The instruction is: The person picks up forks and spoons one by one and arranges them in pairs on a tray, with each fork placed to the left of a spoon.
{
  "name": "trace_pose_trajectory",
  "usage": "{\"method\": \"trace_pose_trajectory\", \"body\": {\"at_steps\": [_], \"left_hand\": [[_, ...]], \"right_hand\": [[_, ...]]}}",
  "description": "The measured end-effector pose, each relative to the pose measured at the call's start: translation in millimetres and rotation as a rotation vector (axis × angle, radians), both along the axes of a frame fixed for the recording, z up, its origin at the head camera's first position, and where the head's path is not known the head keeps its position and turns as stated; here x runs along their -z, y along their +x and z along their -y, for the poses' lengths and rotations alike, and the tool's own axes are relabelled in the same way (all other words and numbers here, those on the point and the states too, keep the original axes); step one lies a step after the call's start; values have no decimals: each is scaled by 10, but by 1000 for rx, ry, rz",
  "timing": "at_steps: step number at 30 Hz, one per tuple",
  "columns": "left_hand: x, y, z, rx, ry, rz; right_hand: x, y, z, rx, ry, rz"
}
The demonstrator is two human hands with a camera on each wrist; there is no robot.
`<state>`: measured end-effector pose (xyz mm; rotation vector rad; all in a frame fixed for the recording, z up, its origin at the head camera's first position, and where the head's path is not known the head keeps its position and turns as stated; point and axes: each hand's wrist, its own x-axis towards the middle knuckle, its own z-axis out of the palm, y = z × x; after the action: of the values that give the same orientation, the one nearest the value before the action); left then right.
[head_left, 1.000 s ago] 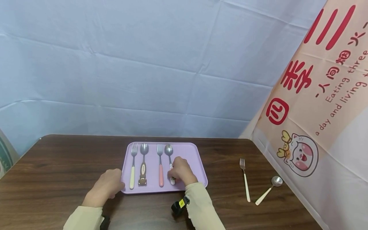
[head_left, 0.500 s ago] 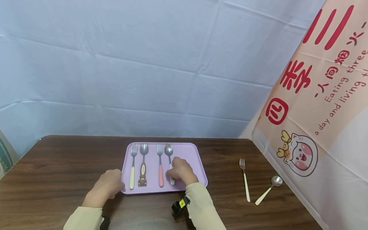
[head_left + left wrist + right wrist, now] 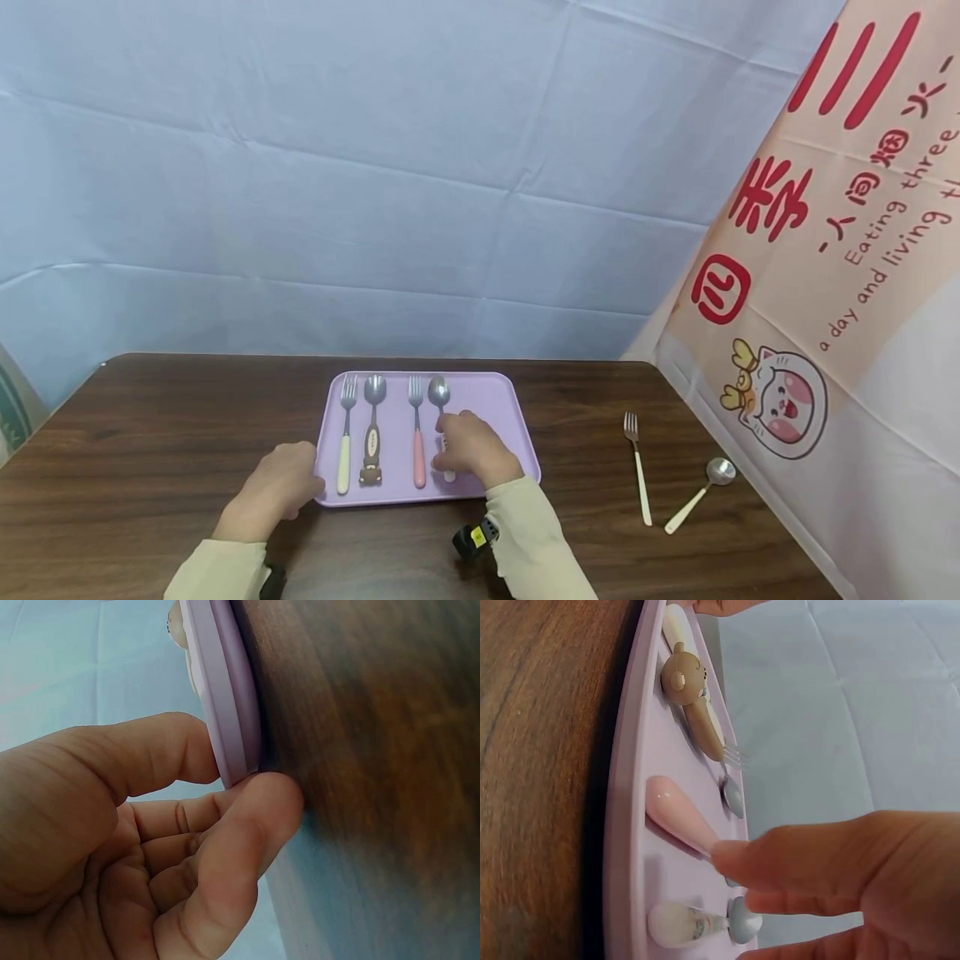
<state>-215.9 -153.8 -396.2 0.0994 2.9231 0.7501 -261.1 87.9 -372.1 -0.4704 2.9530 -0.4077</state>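
Note:
A lilac tray [image 3: 487, 417] lies on the table with cutlery side by side in it. My left hand [image 3: 277, 487] pinches the tray's near left corner, thumb on the rim and a fingertip at its underside in the left wrist view. From left, the tray holds a fork with a cream handle [image 3: 344, 462], a spoon with a brown bear handle [image 3: 371, 454], a fork with a pink handle [image 3: 419, 458] and a spoon with a white patterned handle [image 3: 682, 925]. My right hand [image 3: 476, 450] hovers over that last spoon, fingers loosely extended and holding nothing.
To the right on the brown table [image 3: 585, 533] lie a fork with a white handle [image 3: 642, 487] and a spoon with a white handle [image 3: 688, 510]. A pale blue cloth [image 3: 337, 208] hangs behind, and a printed cloth [image 3: 787, 333] hangs along the right side.
My right hand has let go of the white patterned spoon and lifted slightly, thumb and fingers apart. The spoon stays in the tray. My left hand keeps its place at the corner.

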Motion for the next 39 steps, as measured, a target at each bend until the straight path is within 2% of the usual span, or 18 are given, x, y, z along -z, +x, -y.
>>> {"method": "trace_pose_trajectory", "body": {"at_steps": [6, 20, 30, 39], "left_hand": [[-4, -7, -2, 2, -7, 4], [-2, -6, -6, 4, -4, 13], [5, -4, -1, 6, -8, 3], [-7, -1, -3, 10, -8, 8]], "right_hand": [[-45, 63, 4, -31, 50, 2], [-38, 77, -9, -46, 50, -20], [-12, 58, -120, 21, 31, -3], [-6, 90, -316, 48, 1, -2]]}}
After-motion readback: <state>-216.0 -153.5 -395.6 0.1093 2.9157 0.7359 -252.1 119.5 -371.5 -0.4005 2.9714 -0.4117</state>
